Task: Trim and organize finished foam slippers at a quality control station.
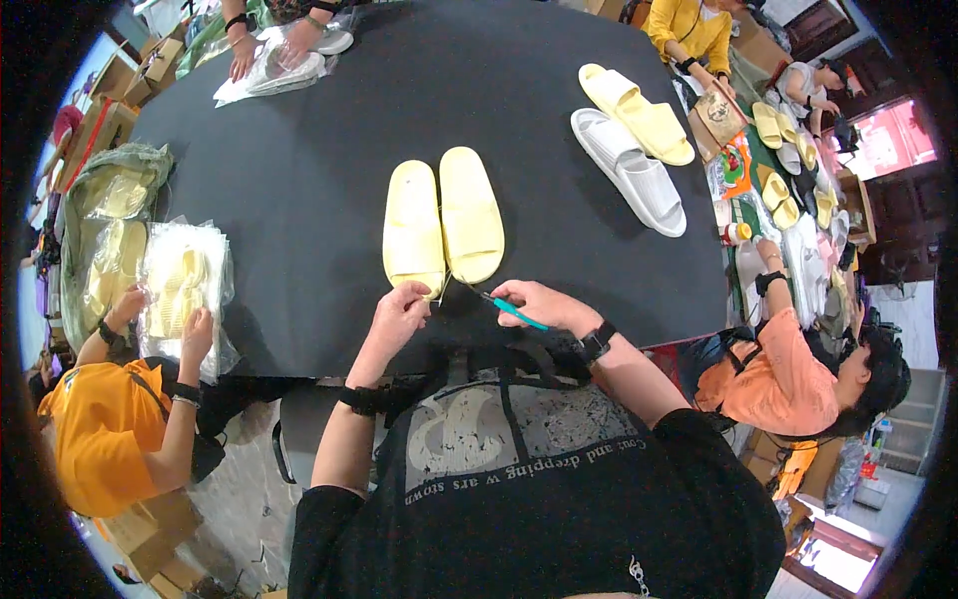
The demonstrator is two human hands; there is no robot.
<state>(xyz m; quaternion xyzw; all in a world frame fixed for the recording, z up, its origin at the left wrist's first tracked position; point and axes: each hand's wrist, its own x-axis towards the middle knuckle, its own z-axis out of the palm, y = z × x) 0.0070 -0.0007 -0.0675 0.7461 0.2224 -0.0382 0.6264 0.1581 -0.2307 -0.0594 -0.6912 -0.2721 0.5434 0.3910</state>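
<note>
A pair of yellow slide slippers lies side by side on the black table, toes toward me: the left slipper and the right slipper. My left hand is closed at the toe of the left slipper, with thumb and fingers pinched on its front edge. A thin pale strand shows between the two toes. In my right hand is a slim teal-handled tool. Its narrow dark tip points at the right slipper's toe, close to the strand. Whether the tip touches anything I cannot tell.
Another yellow slipper pair and a grey pair lie at the table's right. Bagged yellow slippers are in a co-worker's hands at left. Across the table, another person's hands press bagged white slippers. More people work at a cluttered side table.
</note>
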